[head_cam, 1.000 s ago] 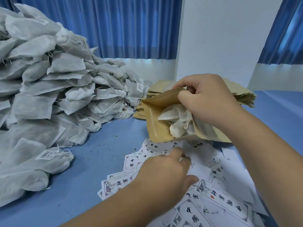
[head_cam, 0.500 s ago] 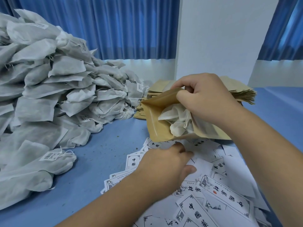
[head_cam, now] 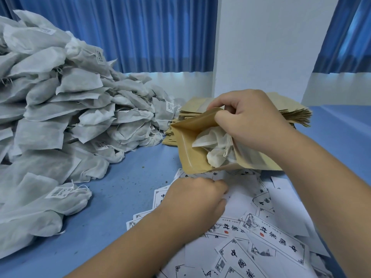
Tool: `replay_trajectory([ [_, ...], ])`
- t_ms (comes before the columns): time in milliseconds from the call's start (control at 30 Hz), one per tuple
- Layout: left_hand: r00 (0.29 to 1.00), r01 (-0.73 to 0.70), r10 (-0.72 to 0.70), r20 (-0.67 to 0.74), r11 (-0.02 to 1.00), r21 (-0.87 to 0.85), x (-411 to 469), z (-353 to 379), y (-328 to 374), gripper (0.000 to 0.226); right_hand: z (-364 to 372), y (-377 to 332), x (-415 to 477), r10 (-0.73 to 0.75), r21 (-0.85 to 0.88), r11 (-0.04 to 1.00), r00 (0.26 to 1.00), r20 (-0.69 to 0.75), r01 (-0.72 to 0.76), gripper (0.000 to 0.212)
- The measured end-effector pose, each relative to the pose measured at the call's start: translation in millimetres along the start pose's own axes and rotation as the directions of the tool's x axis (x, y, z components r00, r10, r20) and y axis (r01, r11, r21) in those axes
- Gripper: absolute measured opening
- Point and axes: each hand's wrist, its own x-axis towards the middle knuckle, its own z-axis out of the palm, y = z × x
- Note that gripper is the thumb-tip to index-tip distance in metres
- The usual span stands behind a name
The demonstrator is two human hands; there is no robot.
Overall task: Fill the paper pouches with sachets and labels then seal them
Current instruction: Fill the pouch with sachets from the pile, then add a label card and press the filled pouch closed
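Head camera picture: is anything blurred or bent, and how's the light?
Head view: soft, even, bluish light, only faint shadows under the left hand; wide-angle bending leans the curtains and stretches the sachet pile at the edges; print on the labels is sharp.

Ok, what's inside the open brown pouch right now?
White sachets are bunched inside the pouch, a drawstring showing. No label is visible in it, but the right hand gripping the upper lip covers the deeper part.
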Motion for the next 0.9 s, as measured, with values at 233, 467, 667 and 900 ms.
replay_trajectory([
  [233, 0.978, -0.065, 0.095, -0.184, 0.985, 0.162, -8, -15, -8, 0.012, -6, 0, 0, 0.016, 0.029, 0.999, 1.0, -0.023, -0.016, 0.028],
  [467, 0.955, -0.163, 0.166, -0.247, 0.986, 0.033, -22, -34, -21, 0.016, -6, -1, -1, 0.023, 0.031, 0.999, 0.999, -0.024, -0.023, 0.03],
  [667, 0.929, -0.236, 0.196, -0.315, 0.967, -0.094, -32, -61, -44, 0.022, -9, 1, -1, 0.028, 0.038, 0.999, 0.999, -0.027, -0.027, 0.03],
  [900, 0.776, -0.135, -0.043, -0.629, 0.963, -0.233, -31, -67, -61, 0.016, -11, 1, -2, 0.011, 0.033, 0.999, 1.0, -0.004, -0.011, 0.029],
])
